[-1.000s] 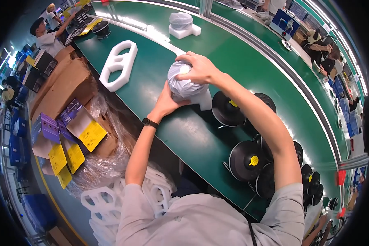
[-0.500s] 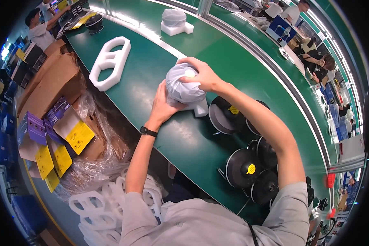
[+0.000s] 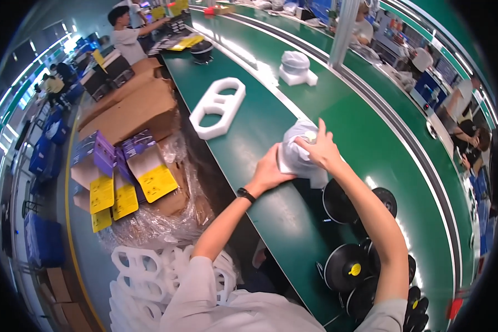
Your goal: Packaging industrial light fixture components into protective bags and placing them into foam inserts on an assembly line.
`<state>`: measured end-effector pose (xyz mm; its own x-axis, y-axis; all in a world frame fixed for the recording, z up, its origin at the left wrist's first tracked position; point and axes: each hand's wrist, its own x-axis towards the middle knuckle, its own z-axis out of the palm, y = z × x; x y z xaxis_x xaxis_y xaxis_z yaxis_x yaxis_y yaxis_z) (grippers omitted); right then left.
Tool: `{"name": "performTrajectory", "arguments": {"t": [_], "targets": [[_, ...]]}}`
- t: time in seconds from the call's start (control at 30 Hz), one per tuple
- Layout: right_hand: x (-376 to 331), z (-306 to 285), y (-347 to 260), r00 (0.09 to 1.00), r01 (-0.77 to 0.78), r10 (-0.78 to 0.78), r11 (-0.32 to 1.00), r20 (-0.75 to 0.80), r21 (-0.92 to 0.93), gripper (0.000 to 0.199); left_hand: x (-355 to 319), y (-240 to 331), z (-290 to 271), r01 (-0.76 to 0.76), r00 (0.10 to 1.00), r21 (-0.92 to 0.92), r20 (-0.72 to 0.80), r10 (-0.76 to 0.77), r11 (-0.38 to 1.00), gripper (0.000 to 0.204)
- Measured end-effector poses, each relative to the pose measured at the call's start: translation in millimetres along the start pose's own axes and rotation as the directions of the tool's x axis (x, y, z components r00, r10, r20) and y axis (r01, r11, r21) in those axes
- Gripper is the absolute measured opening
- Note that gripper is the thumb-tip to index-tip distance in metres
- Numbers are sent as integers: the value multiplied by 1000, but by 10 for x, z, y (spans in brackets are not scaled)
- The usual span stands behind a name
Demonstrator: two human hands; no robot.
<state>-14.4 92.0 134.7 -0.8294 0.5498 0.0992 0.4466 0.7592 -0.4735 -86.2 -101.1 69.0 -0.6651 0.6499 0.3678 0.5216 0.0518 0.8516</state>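
Note:
A round thing in a pale grey plastic bag (image 3: pixel 294 138) is between my hands over the green bench, with a white foam piece (image 3: pixel 318 178) showing under its near right side. My left hand (image 3: pixel 271 167) cups it from the near left, fingers wrapped round its lower part. My right hand (image 3: pixel 323 148) holds it from the right, thumb across the top and index finger sticking up; the other fingers are partly hidden. What the bag covers cannot be made out. Farther along the bench, another bagged round thing (image 3: pixel 295 61) rests on white foam (image 3: pixel 299 76).
A white foam frame with two openings (image 3: pixel 219 108) lies left on the green bench (image 3: pixel 282 221). Several black round units (image 3: pixel 346 266), some with yellow stickers, crowd the right. Below left are open purple-yellow boxes (image 3: pixel 122 166) and piled foam frames (image 3: pixel 141 282). A person (image 3: pixel 128 41) works far left.
My view has swung left, so the bench and hands appear farther right. My right index finger has lifted off the bagged thing. Both hands remain on it.

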Motion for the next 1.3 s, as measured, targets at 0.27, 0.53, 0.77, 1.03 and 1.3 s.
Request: {"name": "performTrajectory", "arguments": {"t": [0.27, 0.53, 0.77, 1.03, 1.3], "targets": [[455, -897, 902, 946, 82, -27, 984, -322, 160, 89, 1090, 551, 1034, -87, 991, -83, 95, 94, 993, 89], [-50, -1276, 2775, 956, -205, 227, 970, -188, 128, 72, 1430, 238, 1556, -481, 787, 164, 514, 342, 861, 92], [73, -1387, 2191, 978, -205, 199, 972, -61, -112, 79, 974, -1191, -1855, 409, 912, 863, -395, -109, 295, 43], [-1146, -2031, -313, 514, 748, -819, 574, -256, -334, 99, -332, 1285, -1590, -355, 927, 499, 296, 229, 790, 26], [-1002, -1831, -581, 759, 621, -523, 760, -388, 191, 41, -794, 1656, -2200, -215, 960, 169, -147, 240, 962, 26]]}}
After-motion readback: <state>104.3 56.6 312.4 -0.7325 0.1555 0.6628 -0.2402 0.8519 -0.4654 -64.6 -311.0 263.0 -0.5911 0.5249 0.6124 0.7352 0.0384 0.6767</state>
